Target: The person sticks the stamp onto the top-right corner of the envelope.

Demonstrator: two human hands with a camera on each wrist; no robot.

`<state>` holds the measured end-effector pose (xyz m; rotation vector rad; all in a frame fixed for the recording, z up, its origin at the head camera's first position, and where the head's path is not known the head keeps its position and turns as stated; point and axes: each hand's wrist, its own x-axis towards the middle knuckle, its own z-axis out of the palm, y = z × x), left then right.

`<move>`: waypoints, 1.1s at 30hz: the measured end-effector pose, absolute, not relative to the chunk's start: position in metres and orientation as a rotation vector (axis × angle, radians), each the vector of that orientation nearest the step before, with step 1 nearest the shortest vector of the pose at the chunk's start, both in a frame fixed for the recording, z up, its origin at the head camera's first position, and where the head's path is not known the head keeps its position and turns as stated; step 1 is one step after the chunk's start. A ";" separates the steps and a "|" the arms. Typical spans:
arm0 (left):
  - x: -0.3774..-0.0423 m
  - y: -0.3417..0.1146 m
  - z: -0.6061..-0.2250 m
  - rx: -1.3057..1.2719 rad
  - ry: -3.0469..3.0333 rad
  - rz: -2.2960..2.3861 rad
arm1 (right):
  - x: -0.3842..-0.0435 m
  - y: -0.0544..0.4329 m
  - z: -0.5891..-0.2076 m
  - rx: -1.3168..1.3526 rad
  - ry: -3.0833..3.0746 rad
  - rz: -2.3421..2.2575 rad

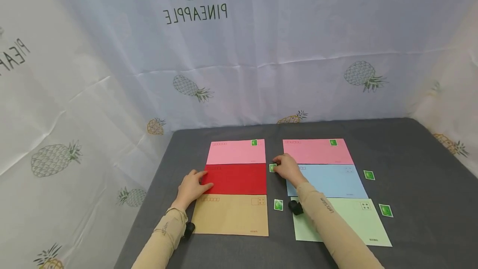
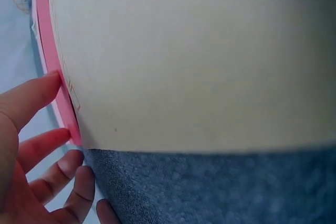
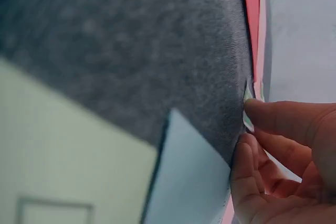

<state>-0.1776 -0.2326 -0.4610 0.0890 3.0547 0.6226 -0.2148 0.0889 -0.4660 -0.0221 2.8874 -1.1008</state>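
Note:
My left hand [image 1: 189, 188] rests at the left edge of a red envelope [image 1: 237, 179], its thumb and forefinger spread on the paper. In the left wrist view, the thumb and forefinger touch the envelope's edge. Between the two columns of envelopes, my right hand [image 1: 288, 167] pinches a small green stamp [image 1: 272, 168] with a white border. The right wrist view shows this stamp tilted between thumb and fingers, partly hidden by the thumb. The right forearm passes over a blue envelope [image 1: 328, 182] and a light green envelope [image 1: 358, 223].
A tan envelope [image 1: 231, 217] lies below the red one. Two pink envelopes, left [image 1: 231, 152] and right [image 1: 317, 152], each bear a stamp. Loose stamps lie at centre [image 1: 278, 205], right [image 1: 369, 175] and lower right [image 1: 386, 210]. A pineapple-print curtain [image 1: 257, 90] hangs behind the dark table [image 1: 410, 157].

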 end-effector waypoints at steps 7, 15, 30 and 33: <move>-0.179 -0.233 -0.461 0.070 3.035 0.605 | -0.214 0.090 -0.463 -0.034 2.908 -1.089; -0.179 -0.234 -0.459 0.067 3.022 0.601 | -0.216 0.086 -0.464 -0.003 2.901 -1.074; -0.178 -0.232 -0.457 0.055 2.997 0.599 | -0.221 0.084 -0.464 0.119 2.829 -1.163; -0.179 -0.232 -0.457 0.051 2.997 0.598 | -0.221 0.085 -0.463 0.115 2.825 -1.180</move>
